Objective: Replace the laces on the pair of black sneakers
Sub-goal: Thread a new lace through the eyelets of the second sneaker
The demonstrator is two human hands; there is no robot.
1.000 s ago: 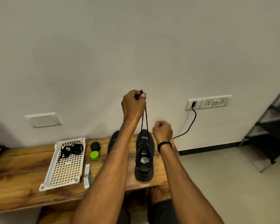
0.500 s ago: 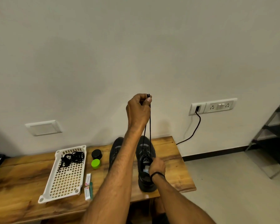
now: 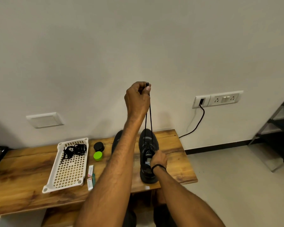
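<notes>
Two black sneakers stand on the wooden bench [image 3: 175, 154]. The right sneaker [image 3: 146, 176] points away from me. The left sneaker [image 3: 116, 141] is mostly hidden behind my left forearm. My left hand [image 3: 137, 99] is raised high and pinches both ends of a black lace [image 3: 148, 118], which runs taut down to the right sneaker's eyelets. My right hand [image 3: 159, 158] is low on that sneaker, its fingers curled at the tongue and opening.
A white perforated tray [image 3: 69, 169] left of the shoes holds a bundle of black laces [image 3: 75, 150]. Beside it are a black jar [image 3: 99, 146], a green lid [image 3: 97, 156] and small packets [image 3: 90, 171]. A cable [image 3: 198, 122] hangs from the wall socket [image 3: 217, 99]. A shelf rack [image 3: 279, 128] stands on the right.
My right hand dropped from beside the raised lace down onto the right sneaker and stays there. My left hand keeps the lace ends up.
</notes>
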